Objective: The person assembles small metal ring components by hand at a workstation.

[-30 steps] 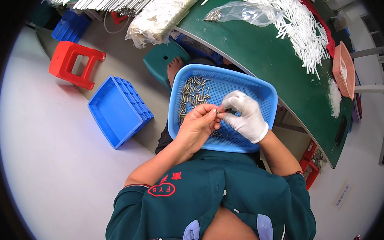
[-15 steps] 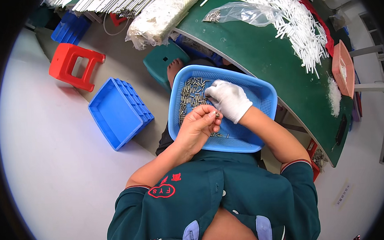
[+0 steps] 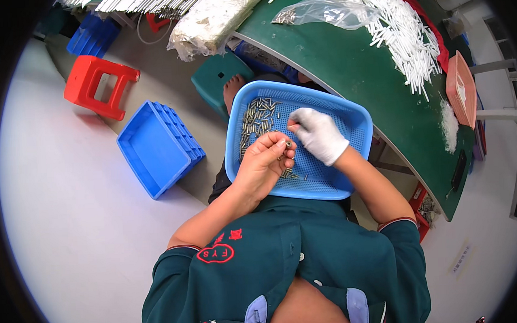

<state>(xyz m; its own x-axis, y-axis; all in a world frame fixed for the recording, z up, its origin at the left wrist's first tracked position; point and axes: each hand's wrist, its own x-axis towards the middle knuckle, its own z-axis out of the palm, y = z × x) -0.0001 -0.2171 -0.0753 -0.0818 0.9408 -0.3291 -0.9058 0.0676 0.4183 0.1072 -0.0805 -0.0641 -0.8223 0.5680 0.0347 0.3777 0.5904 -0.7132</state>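
My bare left hand [image 3: 263,164] is closed over the blue plastic basket [image 3: 306,193], pinching a small metal cylinder [image 3: 289,144] between thumb and fingertips. Just right of it, my right hand [image 3: 322,138] wears a white glove with the fingertips uncovered. Its thumb and forefinger are pressed together a little above the piece, apart from it; whatever they hold is too small to make out. Many short metal pins [image 3: 257,116] lie loose along the basket's left side, and a few more are below my left hand. The basket appears to rest on my lap.
The green table [image 3: 323,60] curves along the right, bearing white tubes [image 3: 407,57], a clear plastic bag [image 3: 330,13] and a pink basket [image 3: 461,89]. On the left stand a blue crate [image 3: 157,151] and a red stool [image 3: 100,86]. A foot [image 3: 233,88] is by the green stool [image 3: 212,82].
My right hand has drawn back from the pins toward the right, its fingertips turned to the left hand. The left hand stays nearly in place, the metal piece now showing its end.
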